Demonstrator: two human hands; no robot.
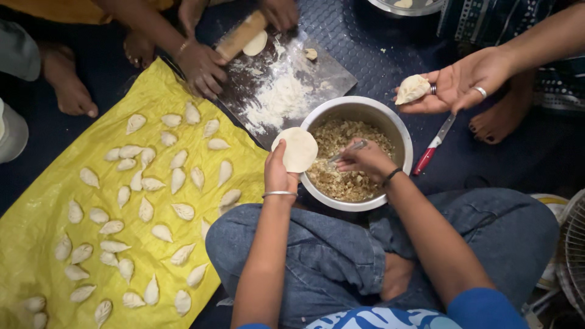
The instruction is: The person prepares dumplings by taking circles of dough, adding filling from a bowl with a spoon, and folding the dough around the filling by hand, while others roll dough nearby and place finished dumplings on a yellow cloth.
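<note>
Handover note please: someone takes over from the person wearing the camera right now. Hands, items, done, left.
Left hand: holds a flat round dough wrapper, unfilled, at the bowl's rim.
Right hand: grips a spoon dipped in the filling inside the steel bowl.
Done: many folded dumplings lie on the yellow sheet.
Left: this wrapper is not yet filled or folded; plenty of filling remains.
Nearby: another person's hands roll dough with a rolling pin on the floured board; a third person's hand holds a folded dumpling; red-handled knife on the floor.
</note>
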